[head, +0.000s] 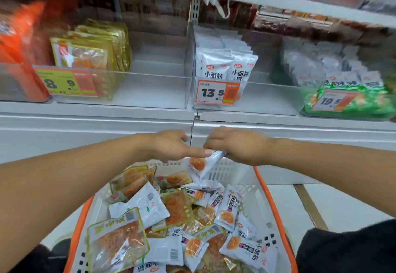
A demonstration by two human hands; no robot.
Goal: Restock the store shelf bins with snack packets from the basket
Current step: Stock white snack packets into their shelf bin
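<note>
The shelf (96, 112) spans the whole width; its upper level is cut off by the top edge and the goods there are blurred past reading. Three clear bins are seen on it. The left bin (150, 93) is stocked only at its left side with yellow packets (85, 52), print not legible; its tag (66, 82) is read as "8.9", first digit partly smeared. The middle bin (267, 99) is stocked at its left side with white packets (227, 65) printed "小面筋", behind a tag (216, 91) marked "13.5". The right bin (347, 110) is cut off by the frame edge and blurred; green packets (364, 99) and a tag (334, 100) marked "19.5" are made out. An orange bag (15, 58) at far left is blurred and cropped.

The basket (233, 173), white with an orange rim, is held below the shelf, its near end cut off. It is filled with mixed loose packets (182, 212), white ones and yellow-edged ones, many overlapped and partly hidden.

One white packet (203, 164) with an orange picture is pinched at its top corner by the right hand (240, 146) and hung above the basket's far wall. The left hand (171, 146) is placed just beside it, forefinger straight and touching the packet's top; its other fingers are hidden, so their curl cannot be told.
</note>
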